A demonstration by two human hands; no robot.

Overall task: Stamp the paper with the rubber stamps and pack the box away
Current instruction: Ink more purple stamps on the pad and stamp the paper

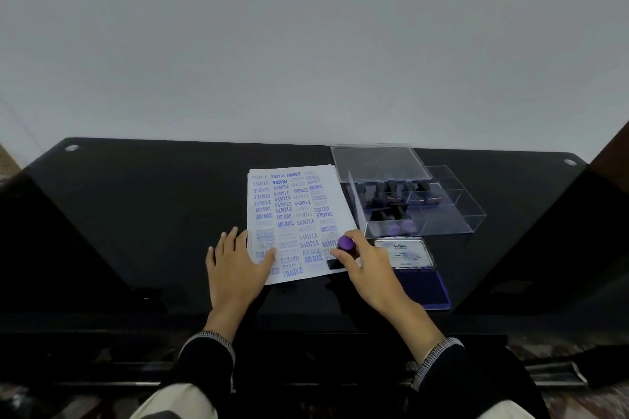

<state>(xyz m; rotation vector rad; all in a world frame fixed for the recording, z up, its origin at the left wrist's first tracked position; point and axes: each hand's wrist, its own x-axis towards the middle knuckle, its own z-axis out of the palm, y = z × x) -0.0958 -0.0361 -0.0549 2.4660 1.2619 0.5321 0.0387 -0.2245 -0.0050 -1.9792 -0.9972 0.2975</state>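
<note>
Black glossy tabletop (136, 214) sat against a plain pale wall, w/ everything clustered centre-right. Paper (296, 211) lay flat mid-table, nearly covered in blue marks (SAMPLE, AIR MAIL, FRAGILE etc.). Clear box (452, 211) stood just right of it, lid open at the back, several stamps (391, 194) inside. Ink pad (422, 279) lay open near the box's front edge, lid w/ label tipped up.

Step in hand looked like stamping: right hand (364, 265) gripped a purple-topped stamp (345, 245), fingers curled round it, base down at the sheet's lower right corner. Couldn't tell if it was fully pressed. Left hand (235, 262) lay flat, fingers straight & spread, thumb on the paper's lower left edge, pinning it.

Next move prob. calls for a straight lift to avoid smearing, then back to pad or box. Little blank space left, so packing seemed close; that needs stamps slotted in, lid shut.
</note>
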